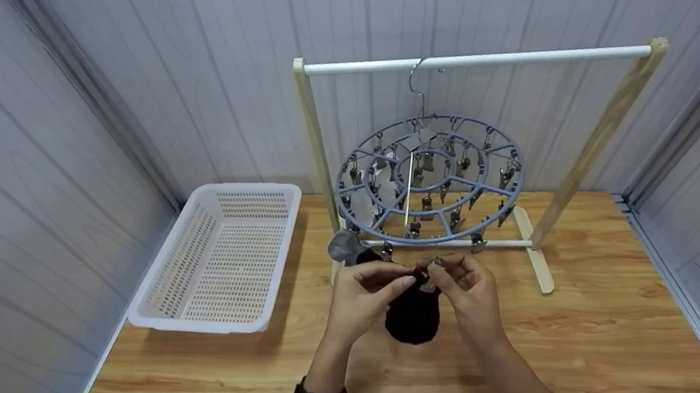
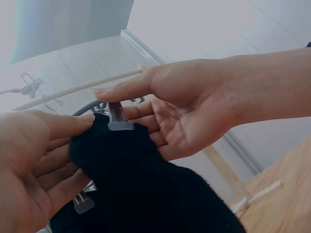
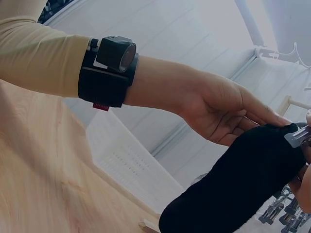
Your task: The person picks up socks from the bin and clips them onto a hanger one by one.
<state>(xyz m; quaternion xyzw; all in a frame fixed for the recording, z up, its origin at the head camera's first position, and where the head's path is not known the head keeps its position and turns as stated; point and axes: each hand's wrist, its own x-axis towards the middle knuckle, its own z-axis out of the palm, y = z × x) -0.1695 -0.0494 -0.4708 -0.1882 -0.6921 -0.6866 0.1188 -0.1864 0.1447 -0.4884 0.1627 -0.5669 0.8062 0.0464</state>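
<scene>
While both hands work at the round clip hanger (image 1: 431, 182), I log a black sock (image 1: 414, 315) hanging from a front clip (image 2: 118, 118). Left hand (image 1: 363, 294) fingers pinch its cuff; right hand (image 1: 472, 292) fingers squeeze the clip. Basket (image 1: 215, 260) empty; clipping nearly finished.

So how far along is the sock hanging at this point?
One grey sock already hangs from the round clip hanger's near rim. In hand: the left hand and right hand hold the black sock at a clip. Nearly all other clips are bare; the white basket looks empty.
</scene>
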